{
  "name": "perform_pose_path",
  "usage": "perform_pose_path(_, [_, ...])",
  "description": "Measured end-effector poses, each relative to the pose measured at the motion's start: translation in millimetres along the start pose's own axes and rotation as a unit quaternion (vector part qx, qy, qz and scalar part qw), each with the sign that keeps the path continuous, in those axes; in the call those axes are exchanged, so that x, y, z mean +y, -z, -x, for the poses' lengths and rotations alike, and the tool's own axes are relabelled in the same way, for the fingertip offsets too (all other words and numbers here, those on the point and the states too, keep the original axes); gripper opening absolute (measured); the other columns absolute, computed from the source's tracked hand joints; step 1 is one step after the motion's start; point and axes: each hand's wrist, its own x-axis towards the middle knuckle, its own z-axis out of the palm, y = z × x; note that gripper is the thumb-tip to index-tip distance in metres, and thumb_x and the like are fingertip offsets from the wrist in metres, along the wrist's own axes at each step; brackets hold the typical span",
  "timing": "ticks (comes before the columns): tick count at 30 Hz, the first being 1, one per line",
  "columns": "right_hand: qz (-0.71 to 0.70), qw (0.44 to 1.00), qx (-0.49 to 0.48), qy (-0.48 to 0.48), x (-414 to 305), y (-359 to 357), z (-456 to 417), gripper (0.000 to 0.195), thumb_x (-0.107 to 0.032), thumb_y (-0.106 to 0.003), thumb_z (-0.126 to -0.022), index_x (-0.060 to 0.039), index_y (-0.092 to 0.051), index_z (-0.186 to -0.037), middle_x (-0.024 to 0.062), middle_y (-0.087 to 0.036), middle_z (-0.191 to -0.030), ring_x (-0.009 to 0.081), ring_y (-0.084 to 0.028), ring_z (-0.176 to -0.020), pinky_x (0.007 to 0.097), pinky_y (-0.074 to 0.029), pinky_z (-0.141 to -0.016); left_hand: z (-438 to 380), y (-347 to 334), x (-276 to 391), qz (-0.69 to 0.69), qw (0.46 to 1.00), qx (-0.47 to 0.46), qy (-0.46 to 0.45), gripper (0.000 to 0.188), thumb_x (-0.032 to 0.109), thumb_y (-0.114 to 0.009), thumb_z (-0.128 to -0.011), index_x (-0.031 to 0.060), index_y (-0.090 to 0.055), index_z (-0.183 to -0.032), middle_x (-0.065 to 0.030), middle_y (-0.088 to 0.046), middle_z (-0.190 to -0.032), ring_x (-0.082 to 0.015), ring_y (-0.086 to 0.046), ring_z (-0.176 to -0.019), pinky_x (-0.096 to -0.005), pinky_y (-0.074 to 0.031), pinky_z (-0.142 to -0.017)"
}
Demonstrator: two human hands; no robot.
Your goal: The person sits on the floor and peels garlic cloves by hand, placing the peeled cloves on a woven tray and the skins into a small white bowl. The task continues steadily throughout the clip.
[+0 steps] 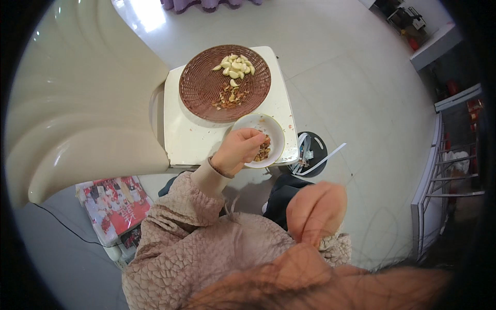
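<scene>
My left hand (242, 149) is over a white bowl (279, 135) with a yellowish rim, its thumb and finger pinched on a small brown piece. Small brown bits (263, 152) lie in the bowl. Behind the bowl, a brown woven basket (193, 91) holds peeled garlic cloves (236, 66) and, nearer to me, a patch of brown and yellowish fragments (230, 97). Basket and bowl rest on a cream stool-like surface (186, 141). Raised close to the camera, my right hand (317, 209) is blurred with its fingers folded; whether anything is in it is hidden.
A large glossy cream moulded piece (93, 104) adjoins the surface on the left. A black bin (321, 155) with white strips and wrappers stands by its right front corner. Printed red packaging (116, 205) lies low at left, near a black cable (69, 229). Metal racks (453, 178) are far right.
</scene>
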Motion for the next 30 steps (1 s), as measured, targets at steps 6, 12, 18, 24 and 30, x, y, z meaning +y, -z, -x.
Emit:
perform_pose_path(6, [-0.016,0.997,0.025,0.072,-5.7,-12.4,5.2,0.009,-0.003,-0.068,-0.071,0.0033,-0.062,-0.072,0.0123,-0.057,-0.074,0.0227,-0.056,-0.061,0.0284,-0.045,-0.051,-4.0,-1.1,-3.5,-0.013,1.0,0.006,0.007,0.017,0.015,-0.049,-0.089,-0.0003,-0.053,-0.088,0.005,-0.037,-0.055,-0.0031,-0.028,-0.045,-0.0171,-0.02,-0.039])
perform_pose_path(12, [0.027,0.997,0.059,0.048,-11.5,-10.2,9.3,0.007,-0.002,-0.068,-0.067,0.0019,-0.062,-0.07,0.0118,-0.057,-0.074,0.0201,-0.054,-0.057,0.0265,-0.042,-0.05,-7.2,2.1,-6.6,-0.003,1.0,-0.005,-0.005,0.016,0.015,-0.048,-0.089,-0.0006,-0.053,-0.088,0.0048,-0.037,-0.055,-0.0031,-0.028,-0.045,-0.0168,-0.02,-0.04])
perform_pose_path(18, [0.015,0.991,0.119,0.057,-12.4,-10.3,4.9,0.008,0.001,-0.069,-0.065,-0.0009,-0.063,-0.069,0.0107,-0.059,-0.073,0.0193,-0.053,-0.056,0.0263,-0.041,-0.05,-5.6,1.6,-3.9,-0.006,1.0,-0.003,-0.009,0.014,0.014,-0.048,-0.088,0.0001,-0.053,-0.088,0.0047,-0.038,-0.055,-0.0028,-0.029,-0.045,-0.0164,-0.022,-0.04])
perform_pose_path(24, [-0.117,0.989,-0.002,0.092,-1.8,-6.4,0.9,0.017,-0.004,-0.073,-0.066,-0.0047,-0.056,-0.066,0.0089,-0.058,-0.068,0.0216,-0.052,-0.055,0.0279,-0.04,-0.049,-4.2,3.0,-3.9,0.006,1.0,-0.002,-0.013,0.014,0.013,-0.048,-0.088,0.0005,-0.053,-0.088,0.0047,-0.038,-0.056,-0.0031,-0.03,-0.045,-0.0163,-0.022,-0.04])
perform_pose_path(30, [-0.129,0.988,-0.038,0.074,-0.4,-7.2,6.4,0.028,-0.013,-0.076,-0.064,-0.0064,-0.049,-0.062,0.0055,-0.053,-0.062,0.0188,-0.051,-0.054,0.0277,-0.037,-0.046,-6.3,0.9,-5.1,0.021,0.999,-0.031,-0.015,0.013,0.012,-0.045,-0.089,0.0005,-0.052,-0.087,0.0041,-0.036,-0.057,-0.0032,-0.027,-0.045,-0.0165,-0.02,-0.039])
